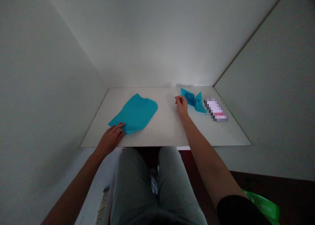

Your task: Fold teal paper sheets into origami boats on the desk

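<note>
A sheet of blue paper (136, 111) with an uneven outline lies on the left half of the white table (167, 129). My left hand (113, 136) rests at its near left corner, fingers stretched out and some fingertips on the paper. Toward the right, my right hand (181, 105) is over the table with its fingers curled together; nothing shows in them. Just beyond and beside that hand stands a folded blue paper shape (198, 101) with raised points, partly covered by the hand. Whether the hand touches it I cannot tell.
A phone (216, 110), blurred out, lies at the table's right side. White walls (157, 54) close in the table at the back and both sides. My legs (137, 185) are below the front edge. Something green (264, 205) is at the lower right.
</note>
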{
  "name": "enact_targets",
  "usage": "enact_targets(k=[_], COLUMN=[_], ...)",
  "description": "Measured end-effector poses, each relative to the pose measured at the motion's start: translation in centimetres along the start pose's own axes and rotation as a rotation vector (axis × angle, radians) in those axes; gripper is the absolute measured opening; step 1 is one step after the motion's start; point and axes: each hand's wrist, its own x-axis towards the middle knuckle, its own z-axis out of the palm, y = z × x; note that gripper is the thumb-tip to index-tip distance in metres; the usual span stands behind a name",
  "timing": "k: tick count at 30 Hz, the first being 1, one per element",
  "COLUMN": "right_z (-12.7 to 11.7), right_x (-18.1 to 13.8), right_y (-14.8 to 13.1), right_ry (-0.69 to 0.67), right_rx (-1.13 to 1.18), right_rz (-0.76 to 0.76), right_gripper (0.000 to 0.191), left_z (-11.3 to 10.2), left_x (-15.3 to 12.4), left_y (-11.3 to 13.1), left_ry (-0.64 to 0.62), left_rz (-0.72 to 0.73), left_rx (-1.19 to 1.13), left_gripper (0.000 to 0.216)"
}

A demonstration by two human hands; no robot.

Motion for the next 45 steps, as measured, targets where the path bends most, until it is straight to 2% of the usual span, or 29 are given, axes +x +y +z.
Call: enact_targets(k=[4,6,8,10,12,14,16,19,24,27,29,31,34,37,40,45], right_z=[0.1,0.1,0.2,0.2,0.2,0.1,0.0,-0.1,0.0,0.3,0.0,-1.0,-3.9,-7.5,-10.2,-12.3], right_x=[-0.1,-0.2,-0.3,-0.3,-0.4,-0.4,-0.4,-0.5,-0.7,-1.1,-1.7,-2.6,-4.2,-5.0,-4.6,-2.7], right_y=[0.1,0.1,-0.1,-0.4,-0.7,-1.0,-1.1,-1.2,-1.5,-2.0,-2.5,-2.9,-3.1,-3.2,-3.7,-5.8], right_ry=[-0.023,-0.021,-0.032,-0.041,-0.030,-0.015,-0.004,0.019,-0.001,0.007,0.069,0.119,0.029,0.022,-0.010,-0.101], right_rx=[-0.030,-0.058,-0.080,-0.091,-0.093,-0.085,-0.067,-0.063,-0.127,-0.179,-0.277,-0.448,-0.778,-1.032,-1.163,-1.240], right_rz=[0.017,0.025,0.032,0.044,0.062,0.081,0.097,0.105,0.085,0.053,-0.043,-0.184,-0.295,-0.238,-0.179,-0.124], right_gripper=[0.023,0.022,0.022,0.022,0.021,0.021,0.021,0.020,0.020,0.019,0.022,0.029,0.031,0.042,0.048,0.033], left_z=[-0.9,-1.9,-2.7,-3.0,-2.5,-1.4,-0.1,1.5,2.7,3.0,3.0,3.1,3.3,3.3,3.0,2.5], left_x=[-3.3,-3.3,-2.1,0.1,2.7,4.9,6.2,6.6,5.9,6.0,6.0,6.0,5.9,5.9,5.8,5.8], left_y=[0.8,1.8,2.6,3.1,3.3,3.3,3.0,1.9,-0.2,-0.5,-0.5,-0.4,-0.4,-0.4,-0.3,-0.1], left_ry=[-0.049,-0.043,-0.009,0.036,0.053,0.004,-0.108,-0.209,-0.024,0.011,0.029,0.047,0.056,0.066,0.064,0.056], left_rz=[-0.277,-0.401,-0.486,-0.482,-0.383,-0.337,-0.352,-0.410,-0.618,-0.618,-0.607,-0.605,-0.611,-0.609,-0.609,-0.616], left_rx=[0.104,0.142,0.118,0.015,-0.094,-0.019,0.031,0.063,0.144,0.143,0.140,0.136,0.128,0.128,0.128,0.097], left_gripper=[0.039,0.042,0.051,0.059,0.062,0.062,0.073,0.082,0.083,0.084,0.083,0.083,0.082,0.082,0.082,0.081])
